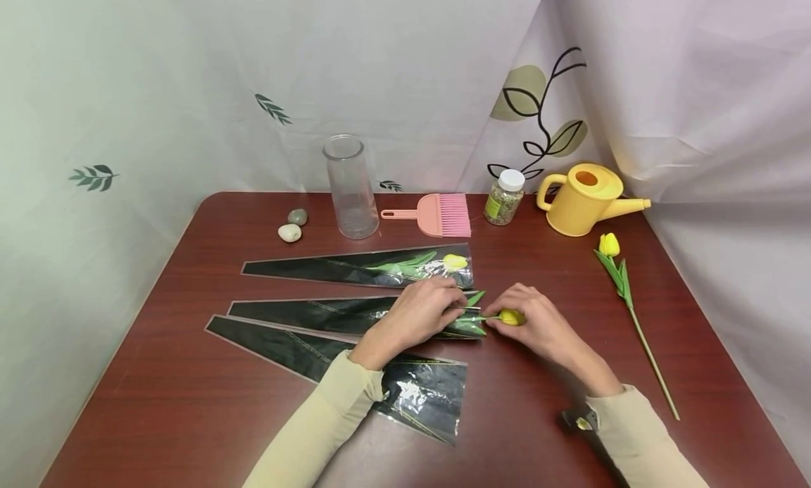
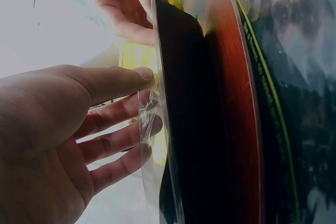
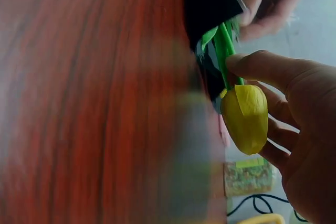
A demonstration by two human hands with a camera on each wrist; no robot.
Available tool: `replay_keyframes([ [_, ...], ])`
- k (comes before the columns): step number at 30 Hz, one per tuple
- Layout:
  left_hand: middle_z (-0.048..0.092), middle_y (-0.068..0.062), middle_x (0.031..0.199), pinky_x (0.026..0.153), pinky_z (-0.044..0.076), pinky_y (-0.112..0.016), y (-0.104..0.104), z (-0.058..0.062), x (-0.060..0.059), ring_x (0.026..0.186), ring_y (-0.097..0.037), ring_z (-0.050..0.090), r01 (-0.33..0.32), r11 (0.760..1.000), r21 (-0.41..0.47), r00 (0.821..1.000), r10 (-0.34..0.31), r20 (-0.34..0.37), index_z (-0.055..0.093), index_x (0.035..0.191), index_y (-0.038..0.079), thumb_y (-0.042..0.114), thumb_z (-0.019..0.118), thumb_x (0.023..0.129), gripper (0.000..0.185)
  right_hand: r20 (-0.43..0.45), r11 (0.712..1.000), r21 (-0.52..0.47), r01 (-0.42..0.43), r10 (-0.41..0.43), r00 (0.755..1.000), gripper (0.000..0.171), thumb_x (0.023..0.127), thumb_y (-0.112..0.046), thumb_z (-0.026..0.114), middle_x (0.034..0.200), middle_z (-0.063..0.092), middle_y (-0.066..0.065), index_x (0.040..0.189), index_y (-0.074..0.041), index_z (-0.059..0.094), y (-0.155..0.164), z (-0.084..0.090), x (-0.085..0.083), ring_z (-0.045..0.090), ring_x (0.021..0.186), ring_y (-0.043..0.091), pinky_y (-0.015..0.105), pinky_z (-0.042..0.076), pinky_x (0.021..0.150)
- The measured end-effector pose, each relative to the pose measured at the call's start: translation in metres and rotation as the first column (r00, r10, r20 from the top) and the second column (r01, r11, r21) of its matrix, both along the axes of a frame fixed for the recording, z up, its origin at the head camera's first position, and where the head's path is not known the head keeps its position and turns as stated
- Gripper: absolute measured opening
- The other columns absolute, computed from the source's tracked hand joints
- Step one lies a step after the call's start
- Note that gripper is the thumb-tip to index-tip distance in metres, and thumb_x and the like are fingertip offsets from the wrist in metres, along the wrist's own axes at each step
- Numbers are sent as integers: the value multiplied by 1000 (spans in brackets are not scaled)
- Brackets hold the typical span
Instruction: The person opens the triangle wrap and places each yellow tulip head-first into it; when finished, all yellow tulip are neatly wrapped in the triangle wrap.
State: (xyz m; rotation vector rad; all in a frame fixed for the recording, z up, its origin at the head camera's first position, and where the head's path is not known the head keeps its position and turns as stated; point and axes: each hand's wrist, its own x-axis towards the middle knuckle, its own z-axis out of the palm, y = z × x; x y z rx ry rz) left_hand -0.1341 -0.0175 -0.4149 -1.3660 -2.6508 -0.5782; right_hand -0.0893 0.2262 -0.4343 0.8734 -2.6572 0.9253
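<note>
My right hand (image 1: 545,326) pinches the yellow tulip (image 1: 510,317) by its bloom, stem partly in the middle sleeve (image 1: 355,317) on the table (image 1: 526,396). My left hand (image 1: 421,308) pinches the sleeve's open mouth.

We are looking at a makeshift flower-wrapping station: a reddish wooden table (image 1: 190,403) is standing against leaf-printed curtains (image 1: 253,86), and it is carrying a glass vase (image 1: 350,186), a yellow watering can (image 1: 586,199), a pink brush (image 1: 437,215) and black cellophane sleeves (image 1: 304,315).
</note>
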Motion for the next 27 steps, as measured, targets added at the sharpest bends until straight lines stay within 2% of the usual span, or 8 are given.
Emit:
replay_keyframes([
  [15,62,7,96,75,49,-28,1,2,1,88,-10,57,9,1000,-2,1000,-9,5,75,101,18,23,71,92,11,134,998,-55,30,-22,991,16,81,-9,81,90,66,-15,93,-18,76,-12,-7,-3,59,90,6,31,49,78],
  [24,61,7,95,74,49,-27,2,3,0,86,-9,57,12,1000,-6,1000,-12,4,75,100,19,24,70,92,11,130,996,-81,40,-30,991,20,78,-3,81,89,66,-12,92,-17,76,-15,-9,-5,60,89,6,27,49,78],
  [27,61,8,94,74,49,-27,2,2,0,86,-9,57,11,1000,-9,1000,-11,-2,75,100,20,25,69,93,11,137,997,-75,35,-24,990,20,79,-6,81,92,67,-11,95,-17,76,-14,-7,-4,60,90,7,26,48,79],
])
